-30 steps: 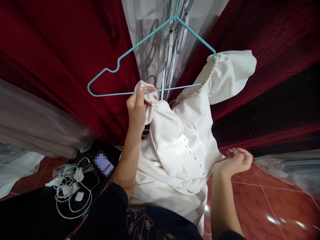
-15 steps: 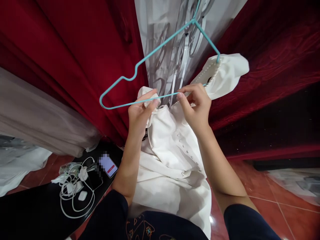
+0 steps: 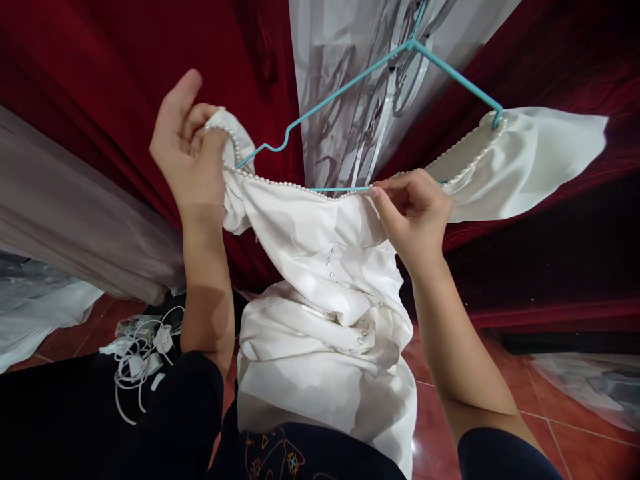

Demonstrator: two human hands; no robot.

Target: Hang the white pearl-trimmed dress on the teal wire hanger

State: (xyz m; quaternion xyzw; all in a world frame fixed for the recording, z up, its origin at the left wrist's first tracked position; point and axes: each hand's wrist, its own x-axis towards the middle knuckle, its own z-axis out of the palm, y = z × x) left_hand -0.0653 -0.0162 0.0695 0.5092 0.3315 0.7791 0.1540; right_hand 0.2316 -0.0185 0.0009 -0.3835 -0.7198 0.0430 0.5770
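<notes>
A white dress [image 3: 320,233] with a pearl-beaded neckline hangs in front of me on a turquoise hanger [image 3: 345,90]. My left hand [image 3: 187,147] is closed on the dress's left shoulder, whose fabric now covers that end of the hanger. With thumb and forefinger, my right hand [image 3: 413,207] pinches the hanger's bottom bar and the beaded edge near the middle. The other sleeve [image 3: 540,160] spreads over the hanger's right end. Lower down, the skirt lies bunched in folds towards my body.
Dark red curtains [image 3: 150,40] flank a white cloth [image 3: 320,87] with white metal scrollwork [image 3: 383,113] behind the hanger. White cables [image 3: 135,367] lie on a black surface at lower left. Red floor tiles [image 3: 565,427] show at right.
My left hand has moved left and up, drawing the dress's left shoulder over the hanger end that was bare. The neckline is now stretched along the bar, while my right hand keeps its pinch.
</notes>
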